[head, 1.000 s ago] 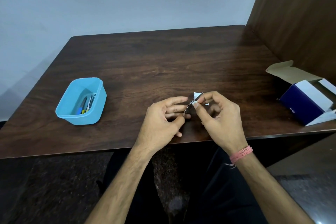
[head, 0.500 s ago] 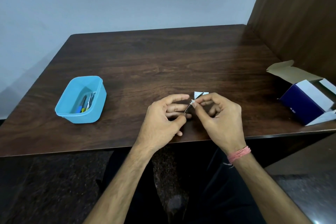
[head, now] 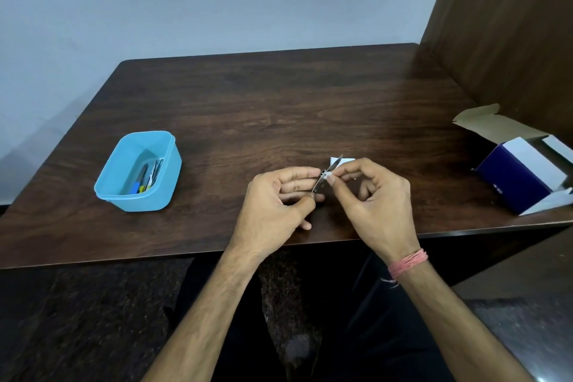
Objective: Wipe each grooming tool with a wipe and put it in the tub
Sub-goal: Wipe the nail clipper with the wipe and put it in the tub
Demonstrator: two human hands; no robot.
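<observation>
My left hand [head: 276, 205] pinches the lower end of a small metal grooming tool [head: 322, 181], which looks like a nail file or clipper, tilted up to the right. My right hand [head: 375, 198] presses a small white wipe [head: 329, 177] against the tool's middle with thumb and forefinger. Behind the tool's tip a white piece, wipe or wrapper, [head: 338, 161] shows; I cannot tell which. The light blue tub [head: 111, 192] stands on the table at the left, apart from both hands, with several slim tools [head: 148, 177] lying inside.
A dark wooden table [head: 279, 108] has its front edge just under my wrists. An open purple and white cardboard box [head: 527, 180] lies at the right edge, beside a brown wooden side panel [head: 502, 25]. A pale wall is behind.
The hands stay at the same spot near the front edge. The right fingers with the wipe have slid slightly down along the tool, so more of its tip shows.
</observation>
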